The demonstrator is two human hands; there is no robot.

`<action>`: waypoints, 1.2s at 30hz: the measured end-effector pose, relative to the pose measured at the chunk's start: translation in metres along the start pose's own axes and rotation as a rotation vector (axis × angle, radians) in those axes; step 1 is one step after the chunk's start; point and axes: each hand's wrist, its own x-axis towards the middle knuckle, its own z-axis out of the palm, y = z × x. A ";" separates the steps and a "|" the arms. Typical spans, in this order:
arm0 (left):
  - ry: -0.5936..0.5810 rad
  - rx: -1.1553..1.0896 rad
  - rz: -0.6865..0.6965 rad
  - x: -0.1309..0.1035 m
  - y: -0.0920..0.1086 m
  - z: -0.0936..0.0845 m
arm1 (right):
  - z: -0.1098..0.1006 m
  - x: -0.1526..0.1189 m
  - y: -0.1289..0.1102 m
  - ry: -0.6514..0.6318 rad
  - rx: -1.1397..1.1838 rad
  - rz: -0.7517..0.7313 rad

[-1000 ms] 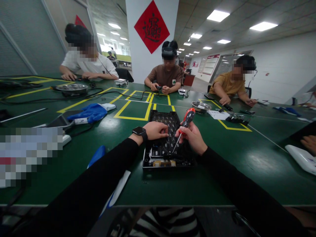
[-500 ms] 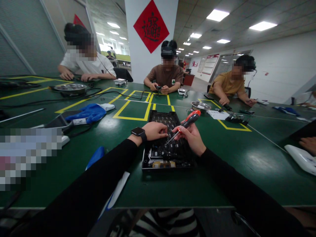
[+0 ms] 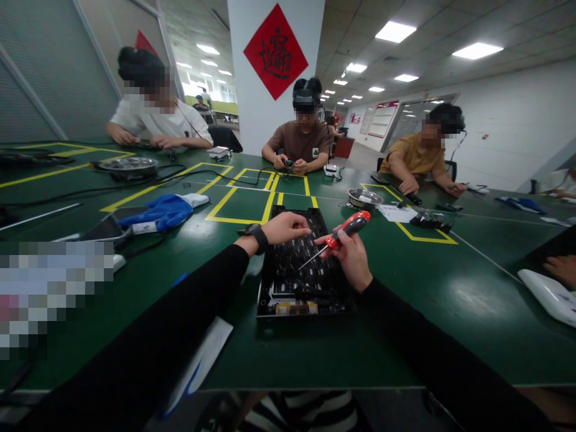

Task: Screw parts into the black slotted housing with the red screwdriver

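A black, opened electronic device point(image 3: 294, 309) lies lengthwise on the green table in front of me, with rows of dark parts inside and a yellowish strip at its near end. My right hand point(image 3: 353, 255) is wrapped round the red and grey handle of a screwdriver point(image 3: 350, 229), at the device's right side. The thin shaft slants down to the left over the dark parts; whether its tip touches anything is unclear. Over the left part of the device, my left hand point(image 3: 288, 227), below a black watch, has its fingers curled together; anything between them is too small to make out.
Blue work gloves point(image 3: 166, 211) lie on the left, and a white and blue piece point(image 3: 202, 360) is by my left forearm. A metal bowl point(image 3: 365, 197), paper point(image 3: 398, 213) and black parts point(image 3: 432, 221) are at the right. Several people sit around the table; a cable point(image 3: 180, 171) crosses it.
My left hand has lifted slightly, its fingers drawing together above the device. The screwdriver's handle has swung to the right and a little lower, and my right hand's grip has shifted.
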 end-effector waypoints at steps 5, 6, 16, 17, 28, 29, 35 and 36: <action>0.045 0.037 0.009 0.001 0.005 -0.008 | 0.006 -0.003 -0.007 -0.065 0.002 -0.002; 0.105 0.048 -0.006 -0.002 0.004 -0.006 | 0.008 -0.004 -0.009 -0.087 -0.012 0.000; 0.350 -0.059 -0.115 -0.027 -0.007 0.020 | 0.013 -0.008 -0.011 -0.180 -0.075 -0.013; 0.347 -0.052 -0.110 -0.028 -0.007 0.021 | 0.013 -0.008 -0.010 -0.149 -0.071 -0.035; 0.202 0.084 0.060 -0.031 -0.001 0.020 | 0.007 -0.004 -0.001 0.144 -0.098 -0.192; 0.194 0.075 0.068 -0.031 0.000 0.020 | 0.006 -0.004 -0.001 0.168 -0.106 -0.203; 0.078 0.067 0.095 -0.032 0.000 0.021 | 0.002 0.001 0.001 0.293 -0.112 -0.261; 0.064 0.090 0.099 -0.032 -0.001 0.021 | 0.001 0.002 0.001 0.306 -0.110 -0.267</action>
